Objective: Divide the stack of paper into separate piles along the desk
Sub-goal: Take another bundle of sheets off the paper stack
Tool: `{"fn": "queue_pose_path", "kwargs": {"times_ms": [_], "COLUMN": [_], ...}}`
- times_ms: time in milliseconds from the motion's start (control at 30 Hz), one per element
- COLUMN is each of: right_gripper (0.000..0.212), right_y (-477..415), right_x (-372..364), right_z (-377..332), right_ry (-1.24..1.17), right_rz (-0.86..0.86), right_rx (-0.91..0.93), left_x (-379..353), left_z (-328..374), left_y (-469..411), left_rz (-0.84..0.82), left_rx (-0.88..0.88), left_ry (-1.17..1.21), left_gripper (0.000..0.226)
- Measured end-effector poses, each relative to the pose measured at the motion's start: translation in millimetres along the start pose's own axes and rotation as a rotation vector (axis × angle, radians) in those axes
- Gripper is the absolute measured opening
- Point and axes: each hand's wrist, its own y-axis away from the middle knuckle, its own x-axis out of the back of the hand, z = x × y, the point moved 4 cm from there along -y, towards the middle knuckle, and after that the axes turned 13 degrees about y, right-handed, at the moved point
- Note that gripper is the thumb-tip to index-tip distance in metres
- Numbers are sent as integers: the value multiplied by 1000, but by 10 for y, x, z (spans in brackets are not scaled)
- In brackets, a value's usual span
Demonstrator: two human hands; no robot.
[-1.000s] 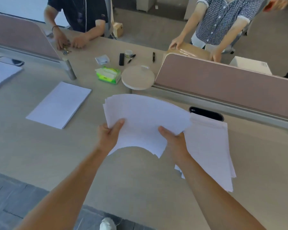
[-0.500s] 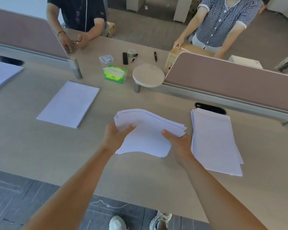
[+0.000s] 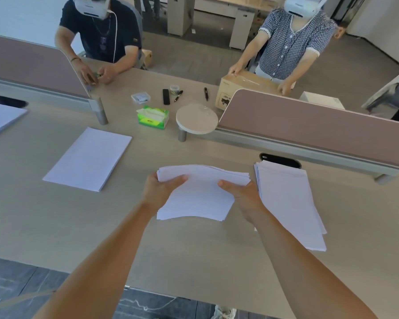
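Paper batch [image 3: 200, 199], side edges in L hand [image 3: 158, 192], R hand [image 3: 247, 199] grip; R pile [image 3: 290, 203] just beside.

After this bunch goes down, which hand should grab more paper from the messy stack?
Probably the right hand: it holds the edge of the bunch right beside the messy stack. The left hand grips the bunch's other side, farther away, nearer the neat pile.

The sheaf [image 3: 200, 199] hides fingers of left hand [image 3: 157, 192] and right hand [image 3: 245, 197].
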Motion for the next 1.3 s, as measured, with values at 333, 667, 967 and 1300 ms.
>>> {"fn": "queue_pose_path", "kwargs": {"times_ms": [333, 667, 967, 1300], "right_gripper": [71, 33, 75, 77], "right_y": [-64, -55, 88, 53], "right_x": [148, 226, -38, -144], "right_z": [-55, -297, -572, -608], "right_ry": [84, 241, 1344, 1558], "right_rz": [55, 216, 267, 206], "right_rx": [8, 76, 525, 387], "left_x": [56, 9, -6, -18], "left_z": [-62, -233, -307, -325], "left_y": [-83, -149, -174, -142], "left_rz": [-119, -28, 10, 32], "left_rx": [2, 41, 75, 62], "left_ry": [-56, -40, -52, -62], "left_gripper": [44, 39, 43, 25]}}
